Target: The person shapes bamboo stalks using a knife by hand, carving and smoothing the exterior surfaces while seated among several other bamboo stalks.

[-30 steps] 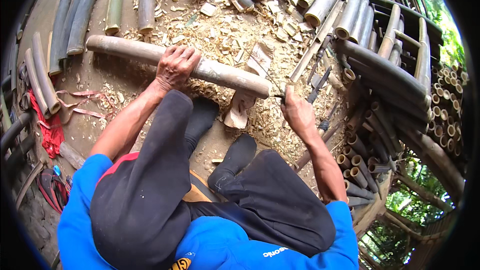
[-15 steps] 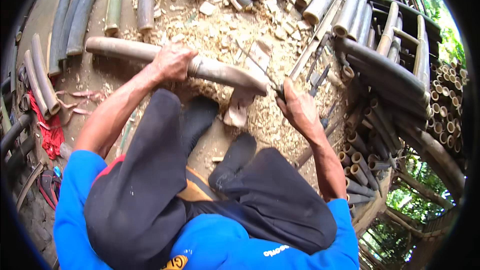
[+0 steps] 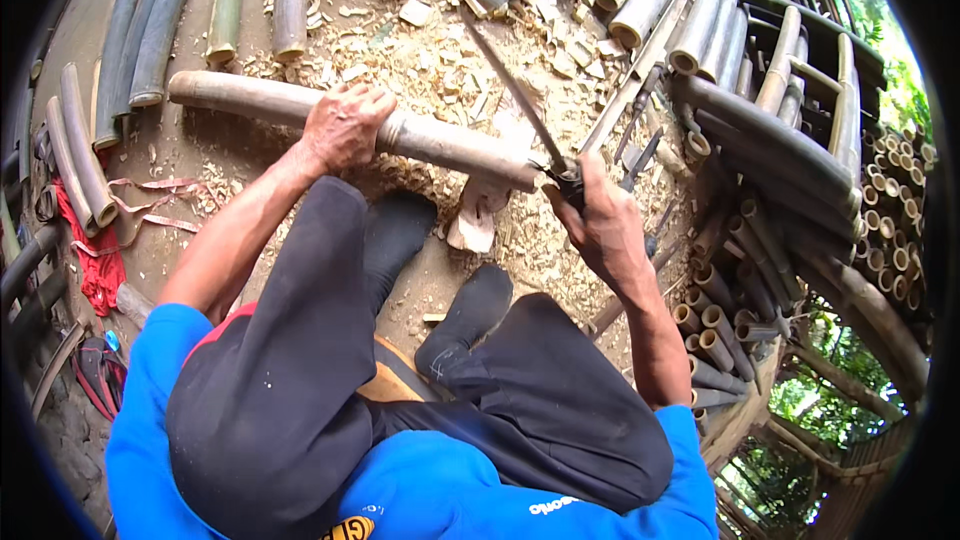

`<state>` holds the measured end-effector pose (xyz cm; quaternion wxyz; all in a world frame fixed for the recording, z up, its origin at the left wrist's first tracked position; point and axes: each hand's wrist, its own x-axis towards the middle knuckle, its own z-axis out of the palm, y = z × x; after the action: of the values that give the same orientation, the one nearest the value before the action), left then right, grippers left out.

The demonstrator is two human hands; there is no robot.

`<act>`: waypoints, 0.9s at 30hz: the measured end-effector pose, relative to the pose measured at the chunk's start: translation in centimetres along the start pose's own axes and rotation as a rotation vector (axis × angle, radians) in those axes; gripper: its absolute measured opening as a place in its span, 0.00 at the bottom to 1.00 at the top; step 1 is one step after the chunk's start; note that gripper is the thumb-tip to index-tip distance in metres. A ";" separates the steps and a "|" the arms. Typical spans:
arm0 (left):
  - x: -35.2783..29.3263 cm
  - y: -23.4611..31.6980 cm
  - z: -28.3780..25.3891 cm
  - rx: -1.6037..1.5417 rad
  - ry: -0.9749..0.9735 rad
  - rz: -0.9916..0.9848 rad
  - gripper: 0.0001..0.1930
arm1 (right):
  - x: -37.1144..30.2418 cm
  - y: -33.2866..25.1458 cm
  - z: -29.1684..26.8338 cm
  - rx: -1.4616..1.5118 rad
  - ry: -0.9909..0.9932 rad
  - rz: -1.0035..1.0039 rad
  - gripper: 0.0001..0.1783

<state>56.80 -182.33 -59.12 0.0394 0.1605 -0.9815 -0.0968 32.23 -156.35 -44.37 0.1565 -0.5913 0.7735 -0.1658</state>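
My left hand point(image 3: 347, 124) is wrapped round the middle of a thick bamboo tube point(image 3: 455, 148), which lies crosswise in front of my knees. The tube's right end is above a pale wooden block point(image 3: 473, 223) on the ground. In my right hand point(image 3: 598, 215) is the dark handle of a long-bladed machete point(image 3: 510, 80), its fingers closed tight. From that grip the blade slants up and to the left, beyond the tube's right end. The handle end of the blade is close to the tube's cut end; whether they touch I cannot tell.
Wood chips point(image 3: 420, 70) cover the ground around the block. Bamboo poles point(image 3: 160, 30) lie at the far left, and more cut tubes point(image 3: 650, 5) lie at the far right. A bamboo rack point(image 3: 770, 130) and stacked tubes point(image 3: 715, 330) stand on the right. A red cloth point(image 3: 98, 265) lies at left.
The machete blade has swung more upright and shows longer beyond the tube. My right hand has turned and shifted slightly. The left hand and the tube have barely moved.
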 end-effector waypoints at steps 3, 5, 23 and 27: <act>-0.2 0.3 0.5 0.077 0.092 0.012 0.12 | -0.8 0.6 0.0 -0.010 0.188 -0.201 0.21; 0.4 1.0 0.7 0.058 0.110 0.031 0.12 | -2.8 5.2 2.1 -0.079 -0.119 0.150 0.15; 0.9 1.2 -1.4 0.062 0.187 -0.019 0.33 | -0.3 1.2 -0.3 -0.082 -0.120 0.117 0.21; 3.1 -1.1 -3.5 -0.138 -0.452 -0.095 0.29 | -0.4 -0.7 -1.0 0.118 0.082 -0.038 0.15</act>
<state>54.59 -184.95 -55.73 -0.1750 0.1775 -0.9477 -0.1991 32.53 -156.04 -43.14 0.1559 -0.5883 0.7569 -0.2380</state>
